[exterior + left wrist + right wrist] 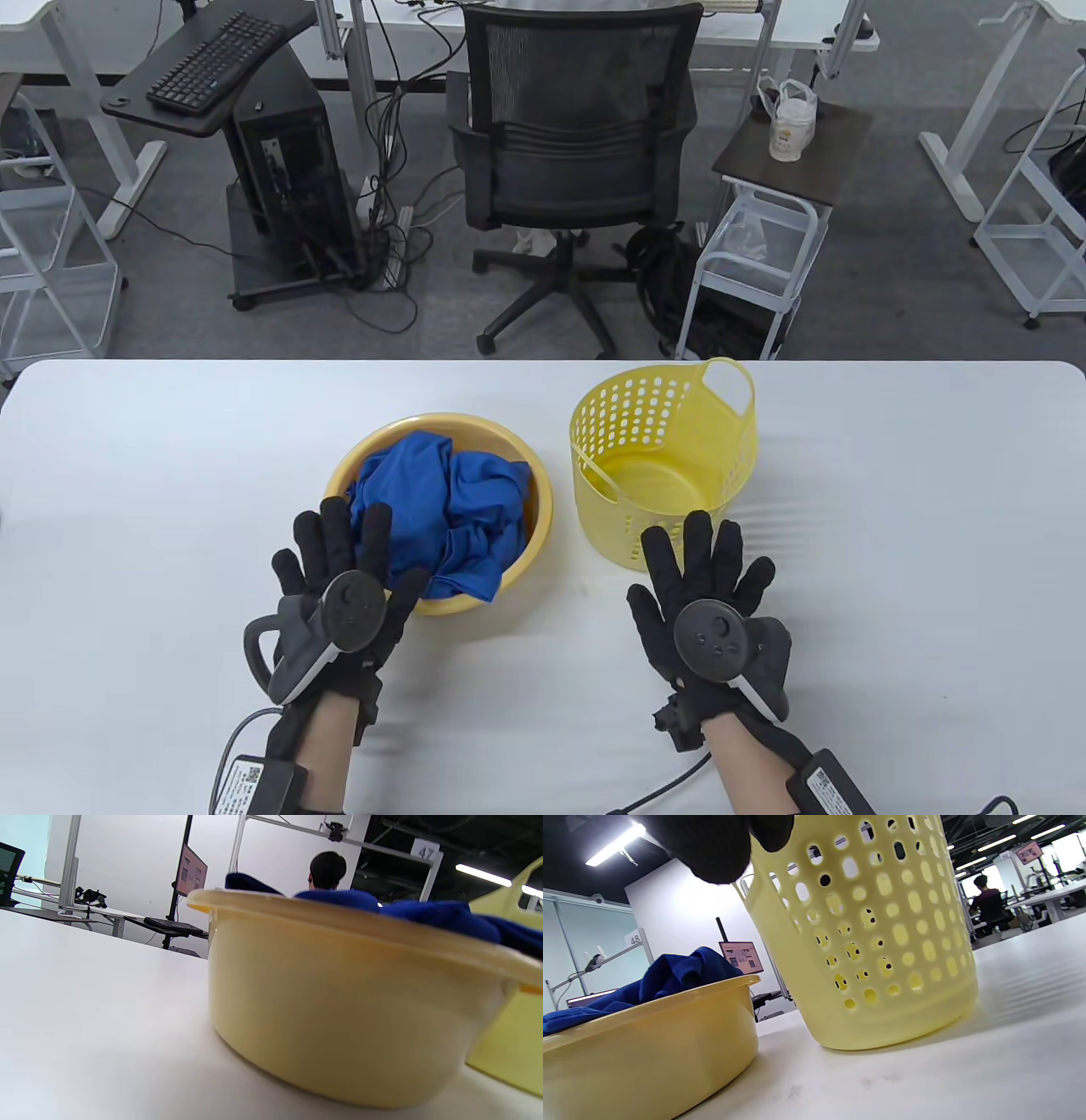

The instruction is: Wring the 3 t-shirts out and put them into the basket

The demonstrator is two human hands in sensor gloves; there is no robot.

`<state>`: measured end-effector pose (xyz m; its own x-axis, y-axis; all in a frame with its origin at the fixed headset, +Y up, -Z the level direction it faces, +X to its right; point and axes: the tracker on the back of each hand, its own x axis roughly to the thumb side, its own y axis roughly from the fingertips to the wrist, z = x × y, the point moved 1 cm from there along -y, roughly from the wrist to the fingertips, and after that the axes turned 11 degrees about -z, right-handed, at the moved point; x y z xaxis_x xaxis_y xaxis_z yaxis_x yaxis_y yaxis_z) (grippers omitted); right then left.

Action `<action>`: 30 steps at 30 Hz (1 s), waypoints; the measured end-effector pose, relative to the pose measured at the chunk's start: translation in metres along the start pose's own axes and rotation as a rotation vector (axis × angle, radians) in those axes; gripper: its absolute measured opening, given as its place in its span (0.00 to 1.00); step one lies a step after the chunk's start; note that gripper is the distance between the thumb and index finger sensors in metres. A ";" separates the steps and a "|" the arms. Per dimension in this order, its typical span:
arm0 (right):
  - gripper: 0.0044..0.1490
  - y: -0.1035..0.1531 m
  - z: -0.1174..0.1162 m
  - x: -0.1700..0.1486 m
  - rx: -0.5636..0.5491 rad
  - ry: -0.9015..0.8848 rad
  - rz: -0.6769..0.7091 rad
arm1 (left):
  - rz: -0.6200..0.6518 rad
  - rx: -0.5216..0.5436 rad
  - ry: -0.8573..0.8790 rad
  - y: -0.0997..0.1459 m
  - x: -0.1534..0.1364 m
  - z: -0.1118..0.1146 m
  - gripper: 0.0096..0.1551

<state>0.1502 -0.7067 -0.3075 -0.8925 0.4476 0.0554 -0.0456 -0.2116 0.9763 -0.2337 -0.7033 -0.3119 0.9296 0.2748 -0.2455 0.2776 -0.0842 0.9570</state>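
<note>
Crumpled blue t-shirts (450,505) fill a round yellow basin (517,450) at the table's middle; how many lie in it I cannot tell. To its right stands a perforated yellow basket (662,463), with nothing in it. My left hand (339,552) lies flat with spread fingers, its fingertips over the basin's near rim. My right hand (704,564) is also flat and spread, just in front of the basket. The left wrist view shows the basin (339,997) close up with blue t-shirts (441,916) over its rim. The right wrist view shows the basket (882,933), the basin (649,1043) and my fingertips (712,844).
The white table (170,475) stretches wide on both sides. Beyond its far edge stand an office chair (577,153), a computer tower (288,178) and a small white cart (764,255). A person sits far off in the wrist views.
</note>
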 end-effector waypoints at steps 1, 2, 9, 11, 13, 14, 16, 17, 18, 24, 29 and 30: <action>0.42 0.002 0.002 0.003 -0.012 0.007 0.017 | -0.007 0.003 0.035 -0.001 -0.005 -0.002 0.49; 0.43 0.003 0.003 0.007 -0.029 0.009 0.036 | -0.017 -0.003 0.069 -0.003 -0.010 -0.002 0.49; 0.46 -0.024 0.018 0.036 -0.065 0.036 0.048 | -0.026 -0.128 0.090 -0.009 -0.017 0.008 0.51; 0.46 -0.040 0.031 0.051 -0.088 0.043 0.024 | -0.008 -0.149 0.085 -0.008 -0.012 0.009 0.54; 0.46 -0.057 0.045 0.064 -0.147 -0.028 -0.001 | 0.018 -0.154 0.074 -0.005 -0.004 0.009 0.57; 0.46 -0.064 0.050 0.067 -0.175 -0.104 -0.021 | 0.052 -0.153 0.065 -0.003 0.003 0.009 0.58; 0.46 -0.075 0.053 0.071 -0.234 -0.253 -0.080 | 0.108 -0.166 0.031 0.000 0.015 0.012 0.60; 0.46 -0.079 0.053 0.073 -0.256 -0.295 -0.108 | 0.130 -0.177 0.002 0.003 0.022 0.013 0.61; 0.46 -0.082 0.053 0.073 -0.261 -0.292 -0.112 | 0.140 -0.190 -0.029 0.005 0.029 0.015 0.61; 0.46 -0.089 0.038 0.059 -0.234 -0.327 -0.082 | 0.059 -0.174 -0.140 0.006 0.046 0.027 0.43; 0.47 -0.084 0.041 0.054 -0.221 -0.345 -0.046 | -0.158 -0.374 0.168 0.002 0.056 0.034 0.24; 0.47 -0.084 0.045 0.054 -0.228 -0.364 -0.038 | -0.164 -0.339 0.195 -0.001 0.057 0.029 0.23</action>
<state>0.1256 -0.6258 -0.3770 -0.6736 0.7275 0.1306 -0.2099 -0.3577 0.9099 -0.1739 -0.7151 -0.3313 0.8075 0.4375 -0.3957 0.2921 0.2864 0.9125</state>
